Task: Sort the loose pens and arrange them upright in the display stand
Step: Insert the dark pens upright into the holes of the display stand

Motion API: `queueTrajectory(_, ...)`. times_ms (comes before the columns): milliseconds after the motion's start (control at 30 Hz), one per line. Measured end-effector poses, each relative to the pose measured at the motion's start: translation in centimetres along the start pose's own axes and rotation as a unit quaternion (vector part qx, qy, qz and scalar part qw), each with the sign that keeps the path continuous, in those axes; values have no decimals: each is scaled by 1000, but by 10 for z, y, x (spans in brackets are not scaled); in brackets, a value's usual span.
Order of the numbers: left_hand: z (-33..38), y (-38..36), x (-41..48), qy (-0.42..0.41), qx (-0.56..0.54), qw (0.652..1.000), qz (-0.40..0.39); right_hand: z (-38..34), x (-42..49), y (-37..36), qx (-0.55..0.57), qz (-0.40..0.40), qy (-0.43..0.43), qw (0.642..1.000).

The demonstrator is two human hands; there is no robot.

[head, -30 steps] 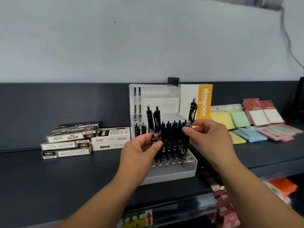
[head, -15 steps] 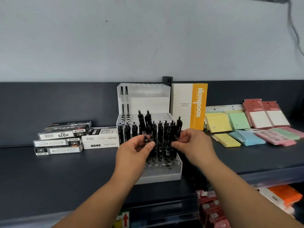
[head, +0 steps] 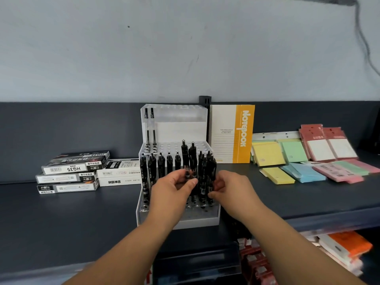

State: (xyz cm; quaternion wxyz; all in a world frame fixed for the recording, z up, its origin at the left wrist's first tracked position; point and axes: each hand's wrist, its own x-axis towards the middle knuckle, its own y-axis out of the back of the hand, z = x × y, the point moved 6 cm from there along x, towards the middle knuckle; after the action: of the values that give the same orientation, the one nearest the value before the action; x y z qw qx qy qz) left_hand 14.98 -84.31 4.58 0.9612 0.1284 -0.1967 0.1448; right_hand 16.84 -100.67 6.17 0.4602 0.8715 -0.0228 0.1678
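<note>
Left hand [head: 172,190] pinches two black pens [head: 185,155], raised higher than the rest standing in the white display stand [head: 197,222] on the dark shelf [head: 82,219]. Right hand [head: 234,190] curls round a cluster of upright pens [head: 206,171] — at the stand's right side.

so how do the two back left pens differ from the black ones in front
The back pens have slim clear barrels; the front black pens are thicker and all dark. The back pens are just two on the upper tier; the front black pens crowd the lower tier. Both sorts stand upright in the white display stand.
</note>
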Motion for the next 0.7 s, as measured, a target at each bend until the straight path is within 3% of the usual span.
queueTrajectory(300, 11, -1, 3, -16, 92, 996, 9, -2, -6, 9, 44, 17, -17, 999)
queueTrajectory(467, 13, -1, 4, -17, 107, 994, 2, -31, -11, 46, 142, 156, 56, 976)
queueTrajectory(600, 11, -2, 3, -10, 105, 994, -16, -48, 2, 43, 114, 85, 67, 988)
queueTrajectory(700, 10, 0, 2, -6, 107, 994, -27, -52, 5, 41, 111, 76, 64, 989)
